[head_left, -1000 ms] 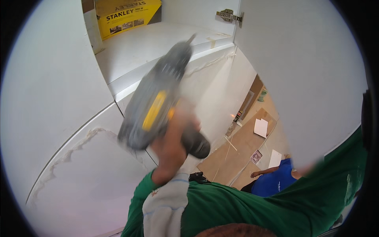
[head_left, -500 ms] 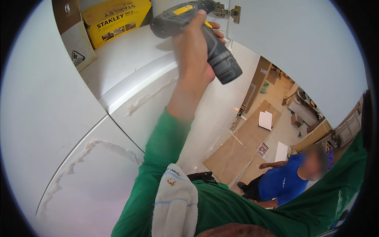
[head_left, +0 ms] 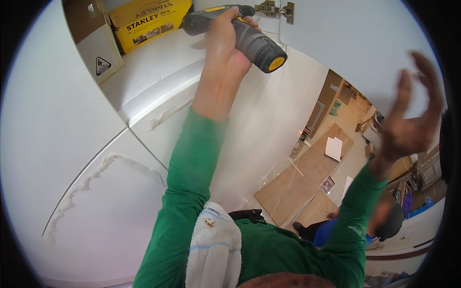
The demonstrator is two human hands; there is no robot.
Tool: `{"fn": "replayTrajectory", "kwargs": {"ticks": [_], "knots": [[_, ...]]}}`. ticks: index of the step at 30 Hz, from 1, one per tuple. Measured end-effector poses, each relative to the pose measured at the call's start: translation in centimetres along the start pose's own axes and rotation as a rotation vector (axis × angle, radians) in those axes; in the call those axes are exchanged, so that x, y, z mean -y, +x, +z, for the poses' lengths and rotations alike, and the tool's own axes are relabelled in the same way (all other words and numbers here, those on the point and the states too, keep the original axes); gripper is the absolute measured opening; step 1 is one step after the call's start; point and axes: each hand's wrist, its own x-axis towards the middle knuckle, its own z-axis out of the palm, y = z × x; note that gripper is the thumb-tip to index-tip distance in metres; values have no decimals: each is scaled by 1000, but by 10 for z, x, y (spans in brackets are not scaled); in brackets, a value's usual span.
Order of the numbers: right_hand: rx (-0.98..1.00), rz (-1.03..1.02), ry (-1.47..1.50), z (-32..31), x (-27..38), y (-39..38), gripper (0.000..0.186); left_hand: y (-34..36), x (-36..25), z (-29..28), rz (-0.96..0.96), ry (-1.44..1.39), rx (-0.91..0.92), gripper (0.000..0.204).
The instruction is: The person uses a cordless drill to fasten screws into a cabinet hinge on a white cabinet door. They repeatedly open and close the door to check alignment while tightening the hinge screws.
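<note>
My left hand [head_left: 222, 41] is wrapped around the grip of a black and grey cordless drill [head_left: 259, 47] with yellow trim. The drill lies sideways, its chuck toward a metal cabinet hinge [head_left: 266, 8]. I cannot tell whether its tip touches the hinge. That hinge joins the white cabinet to a white door [head_left: 345, 43] swung open at the right. My right hand [head_left: 410, 127] is raised in front of the door, empty, with its fingers spread and slightly blurred.
A yellow box [head_left: 153, 24] and a worn carton [head_left: 98, 60] stand inside the cabinet. Far below, a person in blue [head_left: 322, 234] is partly behind my right arm. Brown sheets [head_left: 278, 189] and scraps lie on the floor. A light towel [head_left: 213, 240] hangs over my clothing.
My right hand has come up into view beside the door. The drill has shifted slightly up and left, and its base has tilted to show its yellow end.
</note>
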Motion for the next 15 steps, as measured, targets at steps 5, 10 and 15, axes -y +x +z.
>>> {"fn": "replayTrajectory", "kwargs": {"ticks": [5, 10, 15], "knots": [[218, 623, 339, 21, 25, -100, 14, -4, 14, 5, 13, 10, 7, 40], [180, 735, 362, 36, 18, -134, 11, -7, 24, 11, 3, 6, 8, 40], [189, 750, 399, 36, 19, -152, 12, 3, 20, 7, -5, 22, -25, 39]]}}
